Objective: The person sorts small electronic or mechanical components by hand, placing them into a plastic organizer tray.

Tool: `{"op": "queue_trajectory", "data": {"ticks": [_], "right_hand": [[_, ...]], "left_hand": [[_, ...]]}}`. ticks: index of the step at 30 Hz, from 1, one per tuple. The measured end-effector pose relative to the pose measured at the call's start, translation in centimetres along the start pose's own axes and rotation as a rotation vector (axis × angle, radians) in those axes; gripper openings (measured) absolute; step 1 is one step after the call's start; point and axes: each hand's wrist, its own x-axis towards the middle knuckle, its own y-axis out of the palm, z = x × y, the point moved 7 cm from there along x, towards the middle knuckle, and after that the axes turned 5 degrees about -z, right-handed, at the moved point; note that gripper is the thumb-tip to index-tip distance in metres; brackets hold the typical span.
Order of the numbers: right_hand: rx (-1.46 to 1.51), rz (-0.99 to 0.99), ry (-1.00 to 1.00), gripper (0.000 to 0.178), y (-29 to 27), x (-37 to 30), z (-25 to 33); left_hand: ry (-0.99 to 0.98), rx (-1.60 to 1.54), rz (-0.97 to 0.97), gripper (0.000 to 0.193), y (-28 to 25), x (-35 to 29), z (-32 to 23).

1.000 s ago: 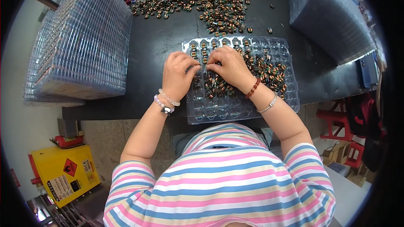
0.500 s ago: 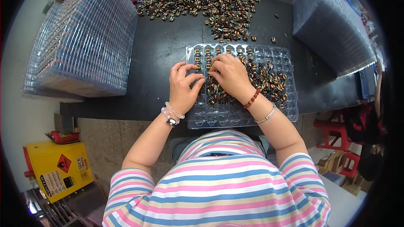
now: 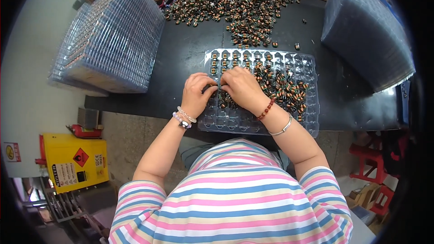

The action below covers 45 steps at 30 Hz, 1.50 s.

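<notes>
A clear plastic tray with rows of pockets (image 3: 257,126) lies on the dark table before me. Small copper-wound coils with dark cores (image 3: 236,57) sit one to a pocket in its upper left rows. A loose heap of the same coils (image 3: 289,88) covers the middle and right of the tray. Over the left columns my left hand (image 3: 196,94) is closed in a pinch. Close beside it, my right hand (image 3: 243,89) has its fingers bent together too, the fingertips of both nearly meeting. What they hold between the fingertips is too small and covered to make out.
A large pile of coils (image 3: 235,0) lies at the back against a wooden board. Tall stacks of clear trays stand at the left (image 3: 117,36) and right (image 3: 366,36). A few stray coils (image 3: 297,46) rest beyond the tray. A yellow cabinet (image 3: 77,162) stands lower left.
My left fingers, apart before, have drawn together into a pinch. Both hands have shifted slightly toward me along the left columns, and the whole view has turned a little.
</notes>
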Motion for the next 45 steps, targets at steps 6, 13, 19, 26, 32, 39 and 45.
{"op": "queue_trajectory", "data": {"ticks": [6, 13, 19, 26, 32, 39, 45], "right_hand": [[0.138, -0.112, 0.075, 0.017, -0.5, 0.1, -1.6], [0.235, -0.364, 0.229, 0.018, -2.5, 0.2, -3.7], [0.391, -0.419, 0.285, 0.014, -3.2, -0.1, -4.6], [0.294, -0.349, 0.228, 0.015, -2.5, 0.1, -4.4], [0.244, -0.338, 0.255, 0.015, -2.5, 0.1, -4.2], [0.225, -0.298, 0.221, 0.016, -2.3, 0.0, -3.8], [0.214, -0.289, 0.224, 0.014, -2.6, -0.1, -3.2]], "left_hand": [[0.103, -0.009, 0.051, 0.014, 0.3, 0.3, -1.2], [-0.034, -0.059, -0.141, 0.015, -0.3, 1.7, 1.3], [0.251, 0.155, -0.141, 0.009, 0.3, 0.9, -0.1], [0.051, 0.165, -0.136, 0.009, 0.2, 0.9, 1.1], [0.076, 0.173, -0.067, 0.01, -1.1, -2.0, -0.1], [0.201, 0.267, -0.074, 0.014, -1.1, -2.3, -2.5], [0.305, 0.22, -0.075, 0.012, -1.0, -3.0, -3.5]]}}
